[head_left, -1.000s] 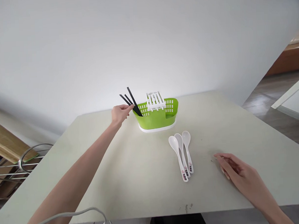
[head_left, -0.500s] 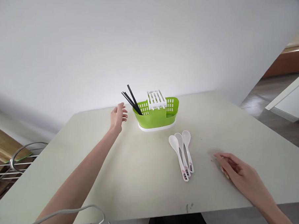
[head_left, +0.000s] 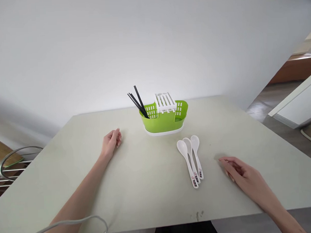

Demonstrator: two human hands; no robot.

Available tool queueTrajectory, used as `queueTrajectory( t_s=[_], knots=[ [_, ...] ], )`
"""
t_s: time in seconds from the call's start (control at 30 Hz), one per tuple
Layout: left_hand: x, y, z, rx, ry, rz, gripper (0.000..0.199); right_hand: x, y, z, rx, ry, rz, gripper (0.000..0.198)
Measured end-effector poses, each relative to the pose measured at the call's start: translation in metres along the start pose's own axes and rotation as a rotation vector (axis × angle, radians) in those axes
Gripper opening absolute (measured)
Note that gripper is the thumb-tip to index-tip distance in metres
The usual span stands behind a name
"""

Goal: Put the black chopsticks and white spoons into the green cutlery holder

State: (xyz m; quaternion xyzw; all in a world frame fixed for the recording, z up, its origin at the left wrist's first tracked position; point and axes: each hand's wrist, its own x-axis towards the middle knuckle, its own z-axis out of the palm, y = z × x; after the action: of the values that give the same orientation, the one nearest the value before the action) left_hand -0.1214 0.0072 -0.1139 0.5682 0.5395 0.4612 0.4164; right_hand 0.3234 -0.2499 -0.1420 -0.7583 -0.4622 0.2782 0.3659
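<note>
The left hand (head_left: pixel 111 142) is at the table (head_left: pixel 147 175), near and left of the green basket (head_left: pixel 163 123) and apart from it; its fingers are curled and no object shows in them, though I cannot tell whether thumb and fingers meet. The right hand (head_left: pixel 241 173) is over the right side of the table, with thumb and index fingertip close together, no object visible between them, and actual contact unclear. Between the 2 hands, 3 white spoons (head_left: pixel 189 166) lie bunched, bowls far and handles near. The basket stands upright beyond them, near the far edge by the wall (head_left: pixel 152 44), with a white slotted rack (head_left: pixel 167 108) across its middle. Black chopsticks (head_left: pixel 141 109) lean out over its left rim; their exact count is hard to read. Because they slant outward with much of their length above the rim, a knock from the left hand could spill them or perhaps tip the basket. The spoons crowd together, so a pinch at 1 handle could drag or scatter its neighbours. At the near left, a pale cable (head_left: pixel 72 221) crosses in front of the left forearm and could snag it on a wide sweep.
</note>
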Motion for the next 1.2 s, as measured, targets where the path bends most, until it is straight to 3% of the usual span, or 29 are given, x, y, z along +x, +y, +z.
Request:
queueTrajectory(
  t_s=[0.17, 0.33, 0.47, 0.63, 0.83, 0.97, 1.1, 1.2],
  knots=[
    [-0.008, -0.005, -0.008, -0.090, 0.051, 0.017, 0.038, 0.011, -0.014, 0.009, -0.018, -0.078, -0.045, 0.052],
    [-0.010, -0.004, -0.006, -0.071, 0.047, 0.026, 0.038, 0.046, -0.031, 0.014, -0.133, -0.176, -0.123, 0.049],
    [-0.013, -0.002, -0.004, 0.063, 0.023, 0.044, 0.042, 0.082, -0.044, 0.013, -0.139, -0.358, -0.056, 0.058],
    [-0.018, 0.003, 0.000, 0.180, -0.040, 0.051, 0.044, 0.112, -0.054, 0.014, -0.065, -0.544, 0.001, 0.055],
    [-0.022, 0.006, 0.003, 0.239, -0.057, 0.052, 0.046, 0.121, -0.058, 0.014, -0.089, -0.580, -0.054, 0.058],
    [-0.023, 0.006, 0.003, 0.240, -0.060, 0.054, 0.045, 0.122, -0.061, -0.002, -0.131, -0.613, -0.065, 0.063],
    [-0.025, 0.007, 0.003, 0.252, -0.059, 0.066, 0.044, 0.122, -0.081, -0.032, -0.251, -0.486, -0.115, 0.067],
    [-0.025, 0.007, 0.004, 0.261, -0.059, 0.069, 0.044, 0.110, -0.121, -0.054, -0.340, -0.304, -0.209, 0.067]
  ],
)
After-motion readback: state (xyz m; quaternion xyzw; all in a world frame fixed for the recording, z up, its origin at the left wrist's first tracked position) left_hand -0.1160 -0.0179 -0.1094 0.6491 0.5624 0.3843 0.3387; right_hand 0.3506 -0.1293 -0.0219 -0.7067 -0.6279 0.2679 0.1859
